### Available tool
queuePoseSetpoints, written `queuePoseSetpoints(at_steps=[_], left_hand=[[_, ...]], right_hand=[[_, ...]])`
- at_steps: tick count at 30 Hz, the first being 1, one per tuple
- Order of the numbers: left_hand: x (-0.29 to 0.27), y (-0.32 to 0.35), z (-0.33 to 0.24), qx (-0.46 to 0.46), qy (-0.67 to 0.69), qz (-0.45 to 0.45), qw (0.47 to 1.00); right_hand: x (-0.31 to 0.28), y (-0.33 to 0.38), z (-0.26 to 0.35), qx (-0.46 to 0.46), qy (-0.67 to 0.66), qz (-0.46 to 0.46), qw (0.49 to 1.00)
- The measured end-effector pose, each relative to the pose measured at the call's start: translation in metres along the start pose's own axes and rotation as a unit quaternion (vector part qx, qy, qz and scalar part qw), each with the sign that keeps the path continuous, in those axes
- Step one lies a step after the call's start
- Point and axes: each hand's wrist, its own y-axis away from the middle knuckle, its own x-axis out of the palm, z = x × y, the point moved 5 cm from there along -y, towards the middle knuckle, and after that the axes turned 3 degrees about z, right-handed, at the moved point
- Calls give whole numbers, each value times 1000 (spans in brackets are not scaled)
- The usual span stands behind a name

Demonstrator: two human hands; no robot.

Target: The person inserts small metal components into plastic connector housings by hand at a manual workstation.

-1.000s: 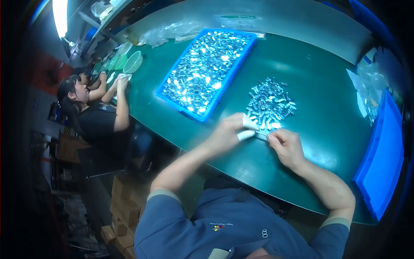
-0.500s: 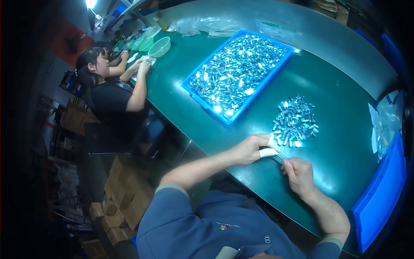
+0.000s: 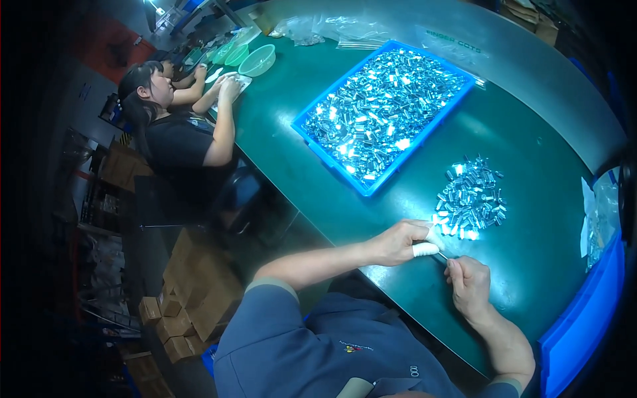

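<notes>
Left hand [image 3: 406, 244], with white finger covers [image 3: 426, 249], and right hand [image 3: 470, 284] are closed on a thin rod [image 3: 443, 256], held over the green table [image 3: 547, 192] just beside a pile of metal pieces [image 3: 471, 198]. Similar pieces [image 3: 391, 99] are heaped in a blue tray [image 3: 333, 167]; cartons [image 3: 204, 282] are stacked at left. The rod's ends are hidden by the grip; a blue panel [image 3: 580, 338] is cut off.

At three o'clock, shiny, smooth metal pieces [image 3: 470, 199] lie on a glossy tabletop [image 3: 544, 265]; at one, a smooth plastic tray [image 3: 338, 166]; at eight, matt cardboard boxes [image 3: 202, 282].
</notes>
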Motion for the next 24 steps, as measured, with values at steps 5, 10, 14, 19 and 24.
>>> queuePoseSetpoints(at_steps=[5,10,14,19,24], left_hand=[[3,1,4,7,4,-12,1000],[0,0,-4,13,17,-54,998],[1,0,1,4,15,-53,999],[2,0,6,-54,17,-8,998],[2,3,8,-65,35,-16,997]], right_hand=[[1,-1,-2,18,-41,2,999],[-2,-3,-2,4,-35,-5,999],[-4,-2,1,-25,-19,-20,999],[-8,-4,5,-37,-14,-39,998],[-10,-5,5,-15,-37,-48,998]])
